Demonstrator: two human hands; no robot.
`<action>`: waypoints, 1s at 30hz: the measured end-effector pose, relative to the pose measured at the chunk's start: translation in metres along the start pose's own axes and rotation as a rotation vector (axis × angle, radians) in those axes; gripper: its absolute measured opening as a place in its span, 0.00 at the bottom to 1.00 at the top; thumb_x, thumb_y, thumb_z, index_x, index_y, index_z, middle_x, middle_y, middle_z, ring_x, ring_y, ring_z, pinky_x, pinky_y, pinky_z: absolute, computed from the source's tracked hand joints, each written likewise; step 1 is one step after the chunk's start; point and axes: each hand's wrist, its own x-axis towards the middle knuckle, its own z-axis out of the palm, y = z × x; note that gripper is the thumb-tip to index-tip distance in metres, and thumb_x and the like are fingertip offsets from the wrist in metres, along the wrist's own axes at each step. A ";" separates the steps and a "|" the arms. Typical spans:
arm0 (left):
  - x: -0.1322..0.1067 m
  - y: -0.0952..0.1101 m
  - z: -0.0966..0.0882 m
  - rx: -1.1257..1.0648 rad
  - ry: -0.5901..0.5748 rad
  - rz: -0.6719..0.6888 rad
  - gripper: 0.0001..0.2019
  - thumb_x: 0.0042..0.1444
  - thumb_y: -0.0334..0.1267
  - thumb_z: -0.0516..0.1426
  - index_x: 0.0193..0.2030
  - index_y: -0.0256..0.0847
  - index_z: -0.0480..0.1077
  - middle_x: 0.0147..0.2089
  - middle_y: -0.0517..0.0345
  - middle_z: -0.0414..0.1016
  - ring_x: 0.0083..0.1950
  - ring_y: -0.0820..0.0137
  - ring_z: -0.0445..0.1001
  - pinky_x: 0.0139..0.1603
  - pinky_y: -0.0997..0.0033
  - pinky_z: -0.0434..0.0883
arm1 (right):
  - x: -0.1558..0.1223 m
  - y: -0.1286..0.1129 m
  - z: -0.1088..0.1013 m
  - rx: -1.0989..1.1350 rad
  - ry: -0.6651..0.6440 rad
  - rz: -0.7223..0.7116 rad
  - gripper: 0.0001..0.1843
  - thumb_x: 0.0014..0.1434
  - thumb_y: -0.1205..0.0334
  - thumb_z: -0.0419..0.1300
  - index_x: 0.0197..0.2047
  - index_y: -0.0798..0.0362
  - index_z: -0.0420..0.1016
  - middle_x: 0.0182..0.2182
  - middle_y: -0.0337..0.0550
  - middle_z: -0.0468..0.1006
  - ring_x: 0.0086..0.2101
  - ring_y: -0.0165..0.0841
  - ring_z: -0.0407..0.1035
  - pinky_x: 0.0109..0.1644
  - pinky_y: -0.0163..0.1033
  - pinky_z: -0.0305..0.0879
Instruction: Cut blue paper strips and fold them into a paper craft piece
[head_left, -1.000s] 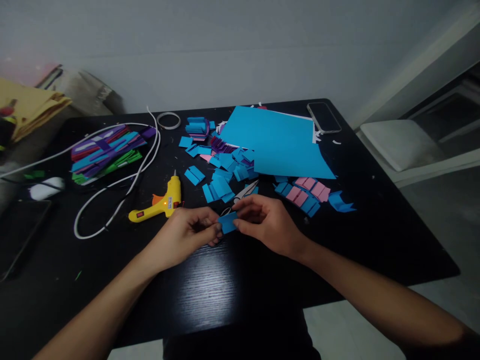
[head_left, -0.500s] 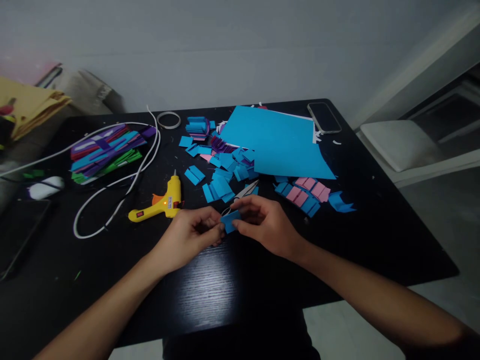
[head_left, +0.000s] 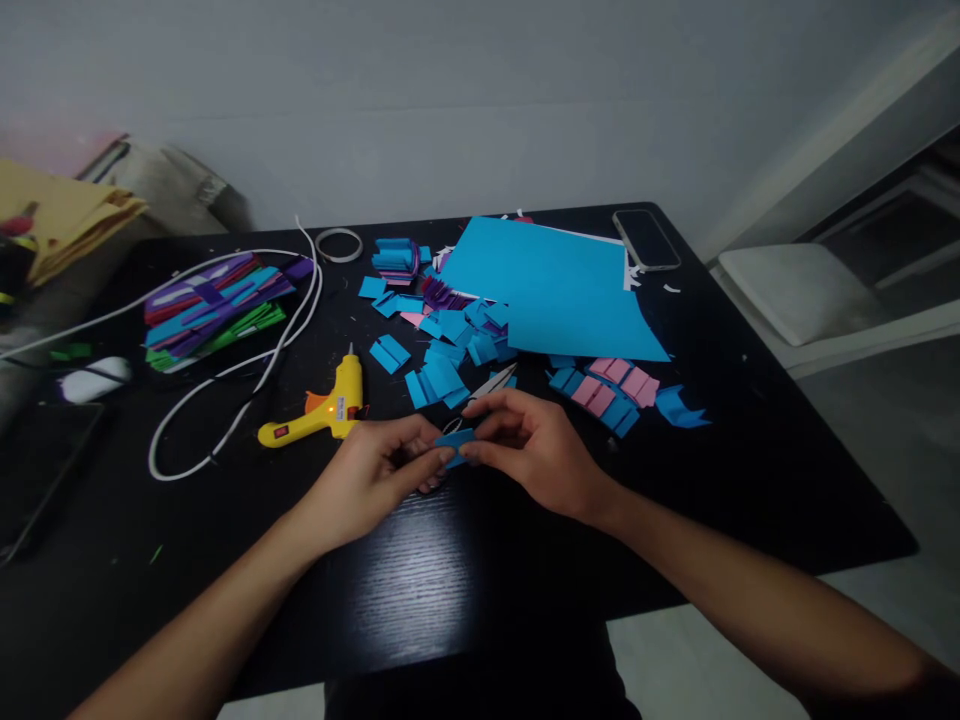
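Note:
Over the near middle of the black table (head_left: 750, 480), my left hand (head_left: 371, 480) and my right hand (head_left: 536, 450) pinch a small blue paper piece (head_left: 455, 440) between their fingertips, one hand at each end. It now looks thin, nearly edge-on. Just behind my hands lie scissors (head_left: 491, 385) and a heap of folded blue paper pieces (head_left: 450, 345). A yellow glue gun (head_left: 322, 410) rests to the left of my left hand, its light glowing.
A large blue paper sheet (head_left: 559, 285) covers the far middle, a phone (head_left: 646, 240) beyond it. Pink and blue folded pieces (head_left: 615, 385) lie right. A stack of coloured strips (head_left: 214, 305), a white cable (head_left: 247, 370) and a tape ring (head_left: 337, 243) lie left.
The blue piece between my fingers has been turned or folded flatter, showing less of its face. Both hands stay in nearly the same spot.

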 end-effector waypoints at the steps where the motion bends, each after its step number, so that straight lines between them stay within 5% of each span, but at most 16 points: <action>1: 0.000 0.000 0.000 0.003 0.001 0.000 0.13 0.66 0.47 0.60 0.36 0.39 0.75 0.29 0.60 0.77 0.31 0.72 0.76 0.33 0.75 0.73 | 0.000 0.000 0.000 -0.008 0.008 -0.005 0.20 0.53 0.60 0.76 0.47 0.51 0.78 0.30 0.37 0.83 0.32 0.33 0.79 0.39 0.39 0.74; 10: 0.002 -0.004 -0.001 -0.010 0.046 0.027 0.14 0.66 0.48 0.60 0.36 0.39 0.74 0.30 0.58 0.78 0.31 0.71 0.76 0.36 0.73 0.74 | 0.001 0.001 0.002 0.060 0.060 -0.015 0.19 0.54 0.59 0.75 0.46 0.50 0.74 0.33 0.38 0.83 0.36 0.35 0.81 0.42 0.41 0.76; 21: 0.003 -0.002 -0.003 0.042 0.034 0.011 0.13 0.65 0.45 0.59 0.36 0.37 0.75 0.27 0.59 0.76 0.29 0.71 0.73 0.31 0.73 0.68 | 0.001 0.002 -0.001 0.102 0.000 0.065 0.23 0.50 0.68 0.72 0.47 0.50 0.71 0.31 0.35 0.83 0.32 0.33 0.81 0.40 0.39 0.78; 30: 0.002 -0.002 -0.001 -0.030 0.085 0.022 0.11 0.64 0.43 0.60 0.36 0.38 0.74 0.26 0.60 0.76 0.28 0.72 0.74 0.32 0.74 0.70 | 0.006 0.003 0.000 0.304 -0.028 0.098 0.16 0.53 0.65 0.71 0.46 0.53 0.77 0.38 0.41 0.85 0.41 0.35 0.82 0.47 0.42 0.81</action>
